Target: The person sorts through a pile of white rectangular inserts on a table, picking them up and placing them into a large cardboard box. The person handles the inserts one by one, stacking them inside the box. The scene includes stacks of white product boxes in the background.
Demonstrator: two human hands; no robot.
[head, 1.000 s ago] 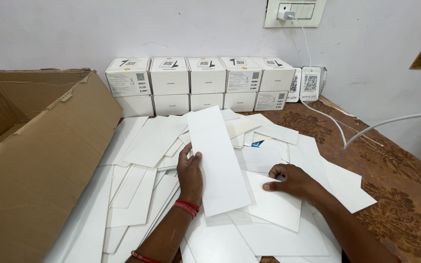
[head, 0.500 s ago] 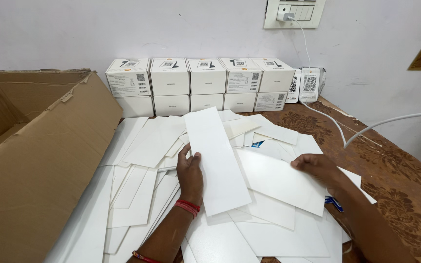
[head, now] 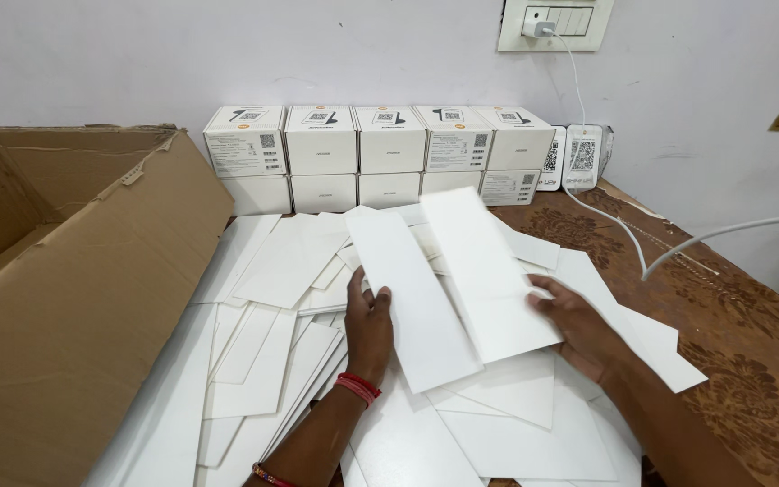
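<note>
My left hand (head: 369,326) grips the left edge of a long white card sheet (head: 412,298), raised and tilted over a heap of loose white sheets (head: 272,298). My right hand (head: 581,326) holds a second long white sheet (head: 490,271) by its right edge, lifted beside the first and partly overlapping it. Red bangles circle my left wrist. Both sheets hang above the pile, which covers the table in front of me.
A large open brown cardboard carton (head: 74,298) stands at the left. Two stacked rows of small white boxes (head: 380,153) line the wall at the back. A white cable (head: 624,234) runs from a wall socket (head: 554,22) across the brown patterned table (head: 750,334).
My right hand has picked a second long sheet off the pile and brought it up beside the one in my left hand, which has stayed nearly in place.
</note>
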